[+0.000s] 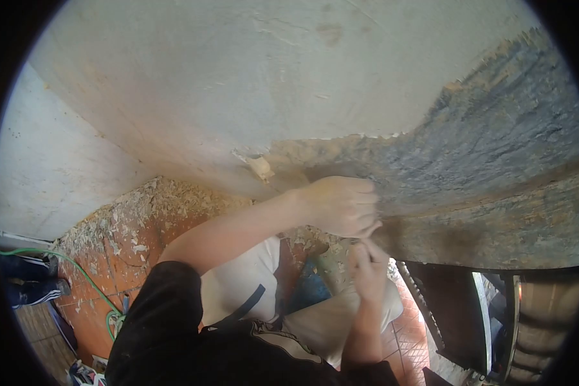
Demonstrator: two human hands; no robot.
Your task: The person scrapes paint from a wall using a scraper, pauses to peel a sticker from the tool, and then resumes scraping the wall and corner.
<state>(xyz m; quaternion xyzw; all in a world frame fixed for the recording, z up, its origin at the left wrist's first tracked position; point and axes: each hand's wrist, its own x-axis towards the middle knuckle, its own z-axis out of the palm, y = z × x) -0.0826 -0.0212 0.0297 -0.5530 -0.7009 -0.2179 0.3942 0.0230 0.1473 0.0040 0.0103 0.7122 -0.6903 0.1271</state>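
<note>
1. The left hand (341,206) is raised against the wall (238,83), its fingers curled into a loose fist right at the ragged line where the pale plaster ends and the bare grey surface (508,135) begins.
2. Whether those curled fingers grip a tool cannot be told; only a thin dark edge shows under the knuckles.
3. The right hand (368,267) sits just below the left, nearly touching it, fingers bent upward and pinched together; what they pinch is too small to make out.
4. A loose flake of plaster (261,167) hangs on the wall just left of the left hand, at the top of the stripped band.
5. The stripped area runs to the right of both hands, streaked grey and brown, with a rough rim of remaining plaster along its upper edge.
6. Below, the red tiled floor (109,283) is strewn with pale plaster debris (148,212), thickest at the foot of the wall.
7. A green hose (87,280) snakes across the floor at the left.
8. The person wears a black sleeve (154,309) on the left arm and pale trousers (238,289).
</note>
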